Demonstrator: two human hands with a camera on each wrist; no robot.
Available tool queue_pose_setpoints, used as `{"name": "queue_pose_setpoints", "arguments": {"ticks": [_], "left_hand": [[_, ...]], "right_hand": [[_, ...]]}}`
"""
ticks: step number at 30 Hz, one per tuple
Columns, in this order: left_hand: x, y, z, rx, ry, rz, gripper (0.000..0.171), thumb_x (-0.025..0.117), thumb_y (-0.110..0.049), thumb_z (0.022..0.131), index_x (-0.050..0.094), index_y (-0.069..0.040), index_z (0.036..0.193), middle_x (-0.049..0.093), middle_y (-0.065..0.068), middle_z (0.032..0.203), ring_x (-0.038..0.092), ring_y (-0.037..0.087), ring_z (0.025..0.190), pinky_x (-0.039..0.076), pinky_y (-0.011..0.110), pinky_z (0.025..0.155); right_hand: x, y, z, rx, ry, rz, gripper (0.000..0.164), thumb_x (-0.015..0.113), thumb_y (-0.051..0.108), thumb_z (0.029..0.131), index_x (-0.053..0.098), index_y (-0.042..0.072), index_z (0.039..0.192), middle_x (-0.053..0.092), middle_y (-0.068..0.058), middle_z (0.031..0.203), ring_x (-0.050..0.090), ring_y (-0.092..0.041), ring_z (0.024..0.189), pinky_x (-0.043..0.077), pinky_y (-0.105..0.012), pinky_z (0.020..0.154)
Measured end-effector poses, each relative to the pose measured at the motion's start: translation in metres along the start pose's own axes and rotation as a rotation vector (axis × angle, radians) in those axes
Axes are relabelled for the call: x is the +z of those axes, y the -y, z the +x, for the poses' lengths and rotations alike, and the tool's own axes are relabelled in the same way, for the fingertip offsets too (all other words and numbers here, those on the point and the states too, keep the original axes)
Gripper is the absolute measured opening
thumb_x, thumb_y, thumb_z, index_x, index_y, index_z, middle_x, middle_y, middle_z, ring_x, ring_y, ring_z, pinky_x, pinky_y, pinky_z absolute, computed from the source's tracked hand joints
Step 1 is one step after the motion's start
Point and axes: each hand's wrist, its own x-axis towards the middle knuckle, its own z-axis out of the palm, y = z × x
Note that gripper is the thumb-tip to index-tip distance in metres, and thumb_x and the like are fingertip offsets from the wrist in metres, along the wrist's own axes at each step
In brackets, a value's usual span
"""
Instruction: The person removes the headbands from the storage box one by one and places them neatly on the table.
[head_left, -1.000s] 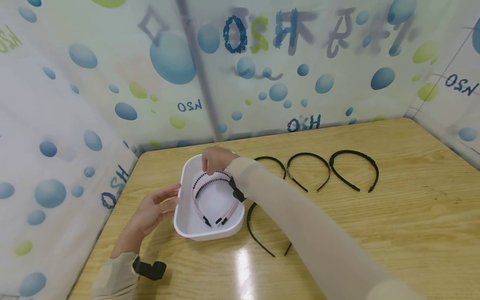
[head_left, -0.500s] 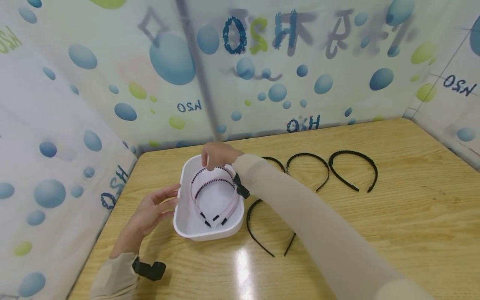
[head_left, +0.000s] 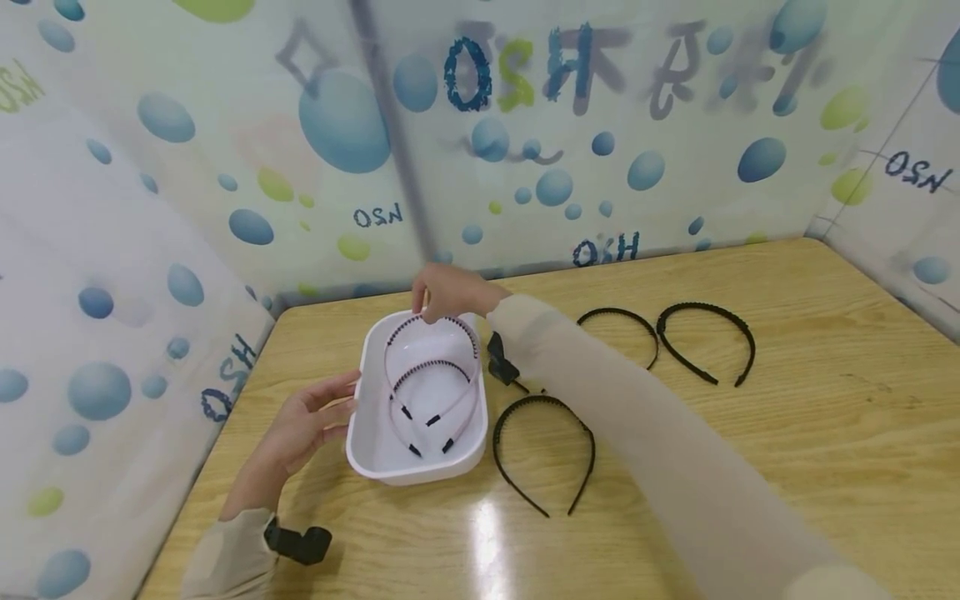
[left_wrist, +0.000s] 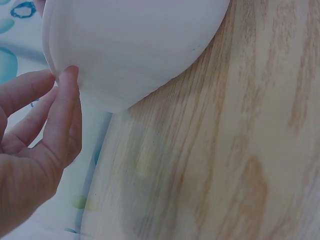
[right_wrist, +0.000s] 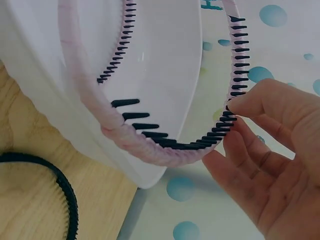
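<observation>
My right hand (head_left: 453,292) pinches the top arc of a pale pink headband (right_wrist: 165,157) with black comb teeth, between thumb and fingers. It is tilted up over a white plastic tub (head_left: 420,477), its black tips hanging inside. A second pink headband (head_left: 431,363) lies in the tub behind the held one's ends. On the tub's left side, my left hand (head_left: 311,417) touches the outer wall near the rim with fairly straight fingers. The left wrist view shows those fingertips (left_wrist: 71,72) against the white wall.
On the wooden table (head_left: 787,467), right of the tub, lie black headbands: one in front (head_left: 543,399), another further back (head_left: 617,312), and a thicker one (head_left: 708,306) at right. My right forearm partly covers this area. Printed curtain walls (head_left: 525,192) stand behind and left.
My right hand has risen and moved slightly right and back, lifting one pink headband off the other. The left hand and tub have stayed put.
</observation>
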Motion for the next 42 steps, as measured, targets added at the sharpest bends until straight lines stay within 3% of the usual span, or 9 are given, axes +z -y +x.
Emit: {"name": "queue_pose_setpoints", "arguments": {"ticks": [18, 29, 42], "left_hand": [[0.000, 0.001, -0.002, -0.008, -0.006, 0.027, 0.057, 0.060, -0.012, 0.089, 0.035, 0.002, 0.139, 0.048, 0.010, 0.124, 0.056, 0.007, 0.097, 0.052, 0.030, 0.078], [-0.001, 0.003, -0.001, -0.016, -0.013, 0.050, 0.058, 0.063, -0.017, 0.087, 0.039, -0.002, 0.138, 0.050, 0.003, 0.121, 0.056, 0.008, 0.099, 0.052, 0.032, 0.079], [-0.001, 0.001, 0.000, -0.012, -0.009, 0.044, 0.058, 0.063, -0.017, 0.088, 0.038, -0.001, 0.138, 0.051, 0.003, 0.121, 0.056, 0.008, 0.098, 0.052, 0.032, 0.079]], "right_hand": [[-0.028, -0.001, -0.020, -0.057, -0.044, -0.042, 0.018, 0.064, 0.002, 0.077, 0.069, 0.008, 0.093, 0.060, -0.002, 0.101, 0.054, -0.017, 0.094, 0.048, -0.028, 0.075], [-0.044, -0.021, -0.037, -0.072, -0.041, -0.070, 0.017, 0.062, 0.001, 0.078, 0.070, 0.009, 0.092, 0.062, -0.007, 0.102, 0.055, -0.018, 0.089, 0.047, -0.032, 0.072], [-0.052, -0.047, -0.059, -0.102, -0.050, -0.076, 0.023, 0.056, -0.003, 0.077, 0.069, 0.005, 0.093, 0.063, -0.007, 0.088, 0.055, -0.019, 0.077, 0.044, -0.031, 0.064]]}}
